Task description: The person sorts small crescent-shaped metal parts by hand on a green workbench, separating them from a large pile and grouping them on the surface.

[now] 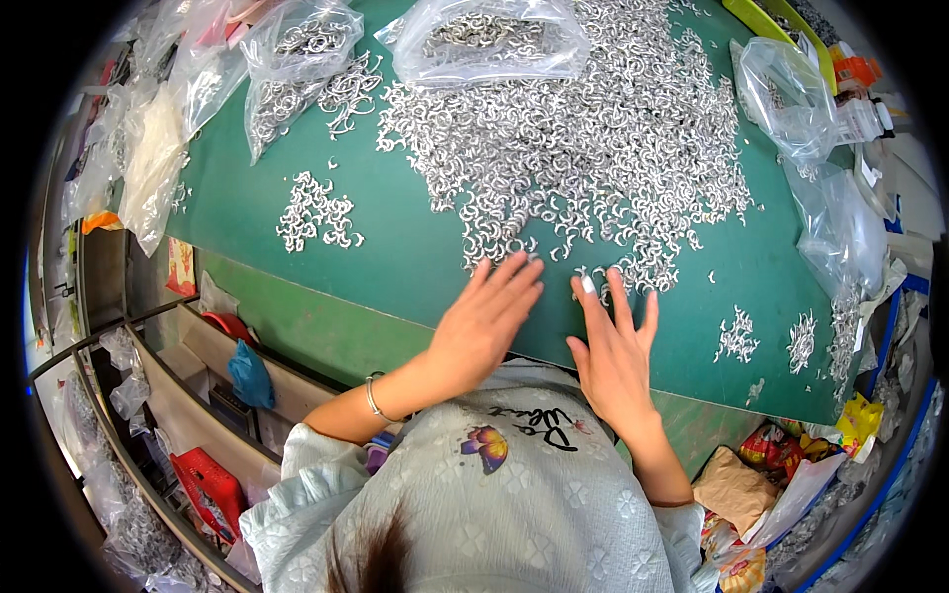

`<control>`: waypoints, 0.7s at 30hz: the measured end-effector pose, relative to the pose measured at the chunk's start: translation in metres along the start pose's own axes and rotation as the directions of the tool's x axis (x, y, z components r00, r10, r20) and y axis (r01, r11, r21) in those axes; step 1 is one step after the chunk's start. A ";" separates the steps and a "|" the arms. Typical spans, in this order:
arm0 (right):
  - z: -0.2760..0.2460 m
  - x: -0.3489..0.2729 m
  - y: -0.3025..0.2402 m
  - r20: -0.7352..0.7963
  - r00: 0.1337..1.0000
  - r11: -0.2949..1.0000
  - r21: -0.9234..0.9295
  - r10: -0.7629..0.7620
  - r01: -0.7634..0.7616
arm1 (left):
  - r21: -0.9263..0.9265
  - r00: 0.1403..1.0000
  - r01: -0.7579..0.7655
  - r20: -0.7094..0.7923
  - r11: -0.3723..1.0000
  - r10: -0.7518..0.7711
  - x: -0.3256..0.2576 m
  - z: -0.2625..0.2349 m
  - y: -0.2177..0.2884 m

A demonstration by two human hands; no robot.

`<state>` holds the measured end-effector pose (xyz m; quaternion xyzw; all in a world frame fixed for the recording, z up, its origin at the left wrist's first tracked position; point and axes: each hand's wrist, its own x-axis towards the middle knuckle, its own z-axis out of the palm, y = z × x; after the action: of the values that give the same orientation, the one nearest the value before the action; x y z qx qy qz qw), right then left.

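A broad spread of small, silvery, crescent-shaped metal pieces (593, 138) covers much of the green tabletop (395, 282). At its near edge, the fingertips of my left hand (484, 321) reach the pieces, fingers stretched out and close together. To the right, my right hand (615, 361) lies with fingers spread, their tips at the pieces by the front of the spread. One of its fingers has a white tip. Neither hand visibly grips anything; what lies under the fingertips is hidden. A small separate pile of pieces (316, 212) sits to the left.
Clear plastic bags (489, 64) with metal parts stand at the back, another bag (287, 74) further left. Smaller piles (736, 336) lie at the right, near plastic bags (840, 232). A yellow-green tray (791, 35) is at the far right. Drawers (222, 371) stand below left.
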<state>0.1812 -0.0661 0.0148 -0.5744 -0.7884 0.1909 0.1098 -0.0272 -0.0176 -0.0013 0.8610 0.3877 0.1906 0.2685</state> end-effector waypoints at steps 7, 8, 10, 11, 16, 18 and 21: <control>-0.004 -0.014 -0.001 0.014 0.998 0.995 0.085 0.056 -0.057 | -0.054 0.998 -0.022 -0.064 0.998 0.019 0.005 0.003 0.009; -0.002 -0.014 0.000 0.015 0.998 0.994 0.092 0.056 -0.057 | -0.022 0.998 -0.017 -0.060 1.000 0.016 0.009 0.007 0.008; -0.003 -0.018 -0.004 0.010 0.998 0.995 0.083 0.061 -0.061 | 0.008 0.998 -0.021 -0.061 1.000 0.021 0.018 0.009 0.009; -0.004 -0.020 -0.006 0.009 0.998 0.995 0.080 0.064 -0.064 | 0.021 0.998 -0.021 -0.060 1.000 0.023 0.021 0.010 0.010; 0.001 -0.020 -0.005 0.092 0.996 0.999 0.047 -0.006 0.001 | 0.103 1.000 -0.011 -0.020 0.995 0.013 0.023 0.013 0.007; -0.004 -0.021 0.003 0.034 0.995 0.995 -0.003 0.097 -0.097 | 0.132 0.999 0.031 -0.045 0.991 -0.025 0.019 0.009 0.001; -0.008 -0.021 0.021 -0.066 0.976 0.975 -0.065 0.208 -0.212 | 0.120 0.993 0.069 -0.099 0.990 -0.057 0.015 0.007 0.001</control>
<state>0.2092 -0.0785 0.0141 -0.6634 -0.7261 0.1562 0.0913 -0.0136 -0.0093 -0.0043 0.8531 0.4384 0.1986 0.2018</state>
